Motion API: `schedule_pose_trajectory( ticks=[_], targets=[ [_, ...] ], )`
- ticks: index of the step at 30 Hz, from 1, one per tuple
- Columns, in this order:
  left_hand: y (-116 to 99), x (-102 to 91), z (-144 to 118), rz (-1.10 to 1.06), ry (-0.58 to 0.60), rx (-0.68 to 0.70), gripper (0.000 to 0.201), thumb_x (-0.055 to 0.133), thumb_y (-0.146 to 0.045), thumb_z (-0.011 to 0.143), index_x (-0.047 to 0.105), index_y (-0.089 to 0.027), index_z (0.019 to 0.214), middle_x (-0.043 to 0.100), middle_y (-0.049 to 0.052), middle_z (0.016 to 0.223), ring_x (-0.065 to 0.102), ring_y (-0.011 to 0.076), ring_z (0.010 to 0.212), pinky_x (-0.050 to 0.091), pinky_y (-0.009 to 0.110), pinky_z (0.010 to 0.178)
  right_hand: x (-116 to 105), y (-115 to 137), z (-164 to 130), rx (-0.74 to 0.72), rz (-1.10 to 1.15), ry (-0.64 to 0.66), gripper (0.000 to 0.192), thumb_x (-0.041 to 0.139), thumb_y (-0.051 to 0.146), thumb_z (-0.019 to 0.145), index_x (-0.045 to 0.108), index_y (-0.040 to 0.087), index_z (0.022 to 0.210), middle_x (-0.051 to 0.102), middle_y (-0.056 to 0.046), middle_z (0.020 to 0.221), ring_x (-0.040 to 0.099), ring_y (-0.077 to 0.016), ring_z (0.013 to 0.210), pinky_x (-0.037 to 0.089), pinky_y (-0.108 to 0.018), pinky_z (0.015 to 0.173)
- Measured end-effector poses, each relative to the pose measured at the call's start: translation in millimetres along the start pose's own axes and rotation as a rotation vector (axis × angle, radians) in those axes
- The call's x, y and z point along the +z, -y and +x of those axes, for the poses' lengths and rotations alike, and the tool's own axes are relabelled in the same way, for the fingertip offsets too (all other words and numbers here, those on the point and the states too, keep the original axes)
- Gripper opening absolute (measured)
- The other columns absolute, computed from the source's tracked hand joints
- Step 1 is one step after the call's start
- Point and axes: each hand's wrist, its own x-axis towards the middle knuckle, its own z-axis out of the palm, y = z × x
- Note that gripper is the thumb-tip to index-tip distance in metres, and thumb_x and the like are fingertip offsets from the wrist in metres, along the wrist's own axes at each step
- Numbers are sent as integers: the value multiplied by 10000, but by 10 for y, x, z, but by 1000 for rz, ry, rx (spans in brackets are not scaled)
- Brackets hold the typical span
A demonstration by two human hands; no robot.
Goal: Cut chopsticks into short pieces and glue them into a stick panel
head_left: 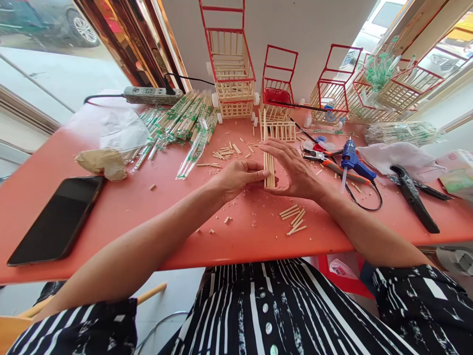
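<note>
You hold a row of bamboo sticks (269,170) flat on the red table (148,207), near its middle; your left hand (238,177) pinches the near end narrowly, and your right hand (291,167) lies open against the row's right side, aligning it. The row's long axis runs from 6 to 12 o'clock, pointing away from you. Several stick carts (231,74) stand finished at 12 o'clock; this panel looks unglued, with the glue gun (353,162) idle at 3 o'clock; cut sticks (293,219) wait at 5 o'clock.
</note>
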Motion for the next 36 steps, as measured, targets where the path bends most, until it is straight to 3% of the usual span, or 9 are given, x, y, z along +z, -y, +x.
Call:
schedule_pose_trajectory(
  ticks=[7,13,18,23,31,36],
  targets=[
    [9,19,15,-59,-3,21,391,1035,-339,633,716,-116,666,680,8,625,640,99,596,597,273,730,47,-15,-16,-5,37,-4,941,804,485,865,356,284,1667,490,-144,1649,411,-356,1572,357,-592,1281],
    [-2,26,1,-68,6,11,369,1022,-358,663,751,-122,747,678,10,647,705,151,716,609,316,787,30,6,-4,-22,37,-33,951,793,472,867,337,264,1675,492,-162,1639,430,-354,1557,379,-579,1269],
    [-14,35,-15,-40,-2,15,349,1004,-371,694,762,-124,739,630,-8,580,646,129,619,598,328,775,-8,47,20,36,42,10,908,782,505,868,384,280,1652,492,-146,1641,414,-357,1566,355,-595,1281],
    [-5,50,-13,-31,-40,42,373,1023,-363,656,744,-122,712,676,12,647,644,124,627,573,301,732,0,52,23,66,65,25,918,792,541,854,401,288,1645,482,-135,1657,389,-361,1582,327,-600,1297],
    [-31,100,-27,-27,-64,48,405,1043,-388,603,755,-132,727,604,-30,593,615,112,621,577,314,747,-5,74,21,25,54,-5,906,763,473,877,360,262,1661,468,-155,1660,384,-342,1590,344,-590,1294],
    [-70,161,-38,-36,-111,15,445,1064,-392,529,752,-123,696,695,22,653,686,147,672,595,321,741,-26,94,24,47,49,20,913,765,509,888,354,271,1668,459,-154,1669,362,-349,1604,337,-608,1299]
  ],
)
